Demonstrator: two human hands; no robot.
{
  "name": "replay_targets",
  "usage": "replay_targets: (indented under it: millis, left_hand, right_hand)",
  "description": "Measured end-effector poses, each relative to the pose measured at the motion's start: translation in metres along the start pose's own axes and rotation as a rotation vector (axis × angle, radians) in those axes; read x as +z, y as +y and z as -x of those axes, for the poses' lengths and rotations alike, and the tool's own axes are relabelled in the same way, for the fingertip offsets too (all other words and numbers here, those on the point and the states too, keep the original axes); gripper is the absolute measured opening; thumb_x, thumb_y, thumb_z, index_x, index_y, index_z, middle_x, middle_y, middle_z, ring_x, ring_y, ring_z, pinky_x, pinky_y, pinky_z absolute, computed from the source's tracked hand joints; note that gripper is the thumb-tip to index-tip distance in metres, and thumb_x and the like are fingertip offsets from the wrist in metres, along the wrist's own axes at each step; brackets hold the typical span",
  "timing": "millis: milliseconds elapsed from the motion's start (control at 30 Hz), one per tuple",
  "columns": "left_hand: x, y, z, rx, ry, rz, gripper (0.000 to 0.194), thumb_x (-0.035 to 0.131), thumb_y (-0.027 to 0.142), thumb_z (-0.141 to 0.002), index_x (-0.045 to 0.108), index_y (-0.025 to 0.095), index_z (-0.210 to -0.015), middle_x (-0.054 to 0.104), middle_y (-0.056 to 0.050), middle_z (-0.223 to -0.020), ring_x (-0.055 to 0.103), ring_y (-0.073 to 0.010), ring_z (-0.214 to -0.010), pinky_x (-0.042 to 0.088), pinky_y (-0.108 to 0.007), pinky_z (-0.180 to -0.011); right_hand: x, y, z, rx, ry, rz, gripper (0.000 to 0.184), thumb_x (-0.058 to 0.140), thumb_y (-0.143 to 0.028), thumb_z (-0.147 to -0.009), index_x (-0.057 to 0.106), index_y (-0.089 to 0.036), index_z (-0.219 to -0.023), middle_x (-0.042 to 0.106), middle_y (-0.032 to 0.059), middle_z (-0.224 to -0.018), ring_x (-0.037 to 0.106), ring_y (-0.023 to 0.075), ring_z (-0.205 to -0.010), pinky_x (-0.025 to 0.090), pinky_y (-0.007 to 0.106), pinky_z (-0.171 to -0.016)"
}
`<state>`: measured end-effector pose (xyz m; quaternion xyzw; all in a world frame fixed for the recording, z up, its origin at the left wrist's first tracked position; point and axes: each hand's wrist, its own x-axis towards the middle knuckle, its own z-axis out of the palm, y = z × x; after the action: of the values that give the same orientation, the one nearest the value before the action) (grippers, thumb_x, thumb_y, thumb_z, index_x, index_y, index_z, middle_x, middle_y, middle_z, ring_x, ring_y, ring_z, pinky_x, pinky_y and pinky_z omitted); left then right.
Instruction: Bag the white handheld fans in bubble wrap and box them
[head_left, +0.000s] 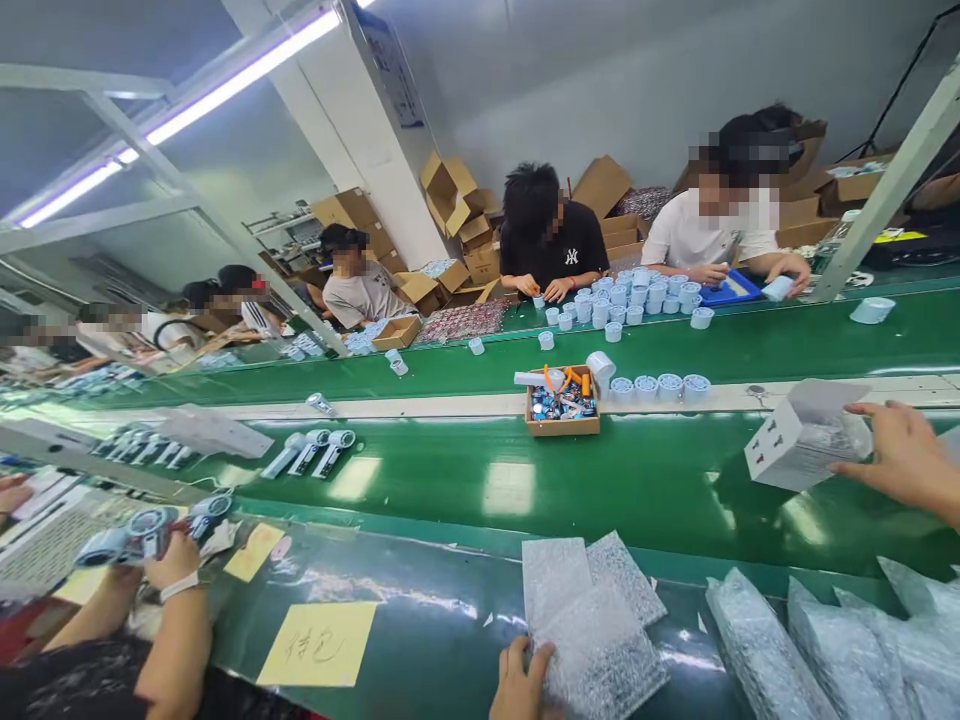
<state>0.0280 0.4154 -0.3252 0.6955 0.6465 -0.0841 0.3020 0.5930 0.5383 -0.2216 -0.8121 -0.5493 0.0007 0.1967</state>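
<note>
At the bottom centre, my left hand (520, 682) is at the edge of the front flat bubble-wrap bag (604, 645), fingers bent onto it. Two more such bags lie partly under it. On the right, my right hand (911, 455) has its fingers and thumb around a bubble-wrapped package (832, 437). That package sits in the open end of a white box (780, 440) with small dark pictures on its side. The box is tilted over the green belt. What is inside the bubble wrap cannot be made out.
Filled bubble-wrap packages (765, 640) lie at the lower right. A carton of small parts (562, 425) and pale blue cups (669, 386) stand mid-line. Handheld devices (307, 453) lie on the belt. A co-worker's hands (171, 562) hold devices at left; others sit opposite. A yellow note (319, 643) lies nearby.
</note>
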Motion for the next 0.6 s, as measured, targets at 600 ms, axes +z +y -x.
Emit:
replay_targets:
  millis: [600]
  left_hand:
    - [-0.038, -0.015, -0.007, -0.111, -0.043, 0.283, 0.034, 0.065, 0.017, -0.071, 0.064, 0.017, -0.105, 0.069, -0.005, -0.093, 0.062, -0.0208, -0.092, 0.044, -0.026, -0.081]
  right_hand:
    - [0.138, -0.269, 0.217, -0.191, -0.722, -0.248, 0.025, 0.049, -0.012, -0.081, 0.069, -0.020, -0.095, 0.068, 0.0076, -0.103, 0.060, 0.0222, -0.103, 0.041, 0.031, -0.091]
